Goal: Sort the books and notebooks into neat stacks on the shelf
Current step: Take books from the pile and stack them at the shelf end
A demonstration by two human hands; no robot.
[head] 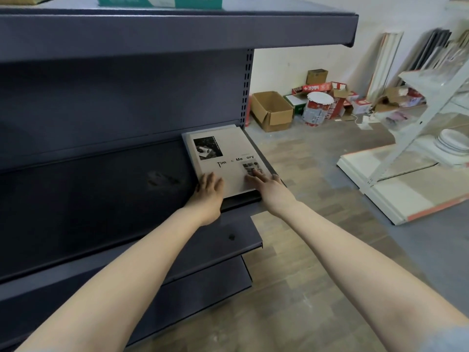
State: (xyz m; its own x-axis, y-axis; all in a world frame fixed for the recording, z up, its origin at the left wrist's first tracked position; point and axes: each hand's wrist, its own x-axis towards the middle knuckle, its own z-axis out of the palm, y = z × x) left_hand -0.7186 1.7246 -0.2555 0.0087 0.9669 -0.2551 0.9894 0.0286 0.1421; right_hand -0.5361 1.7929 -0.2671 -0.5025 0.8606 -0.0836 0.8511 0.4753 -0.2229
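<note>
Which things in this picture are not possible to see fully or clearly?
1. Head view: whatever lies under the top book; its cover hides all but an edge.
2. Head view: the green box, cut off by the upper edge, its print blurred.
3. Head view: the fingertips of the right hand, blurred.
4. Head view: the plates, cut off by the right edge.

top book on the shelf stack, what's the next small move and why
Probably nudge the top book back and left. The left hand and right hand both rest flat on its near edge, and a strip of the grey book beneath shows along its left and far sides, so the stack looks not quite square.
</note>
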